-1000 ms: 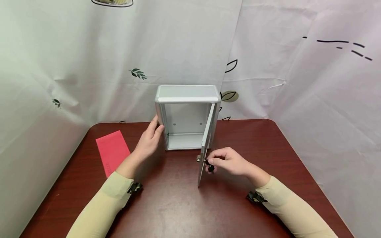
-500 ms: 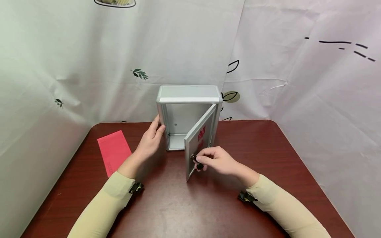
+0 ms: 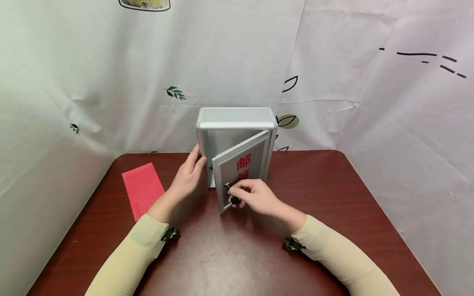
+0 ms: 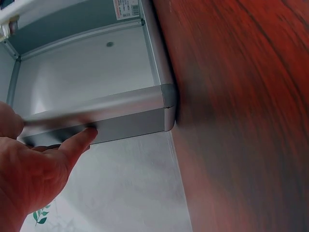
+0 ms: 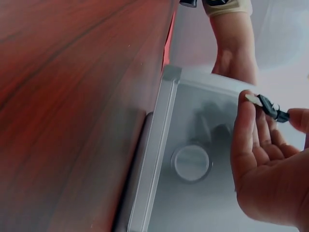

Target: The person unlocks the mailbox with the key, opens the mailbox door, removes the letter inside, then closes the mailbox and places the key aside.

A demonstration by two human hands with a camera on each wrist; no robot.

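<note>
A grey metal mailbox [image 3: 237, 115] stands upright at the back of the table. Its door [image 3: 257, 160], marked with red characters, is hinged on the right and hangs partly open. My left hand [image 3: 188, 174] rests against the box's left side; in the left wrist view its fingers [image 4: 77, 145] press along the side wall. My right hand [image 3: 255, 196] pinches a black-headed key [image 3: 235, 200] at the door's lock [image 3: 226, 187]. In the right wrist view, a key's black head and pale blade [image 5: 253, 99] show near the fingers. Part of the lettering is hidden behind my right hand.
A red envelope [image 3: 142, 185] lies flat on the dark red-brown table [image 3: 222, 263], left of my left forearm. White printed cloth [image 3: 237, 53] hangs behind the box and along both sides. A label [image 4: 127, 8] is stuck inside the box.
My right hand has moved left, swinging the door from nearly straight out toward the box, so its red characters now face forward. My left hand stays on the box's side.
</note>
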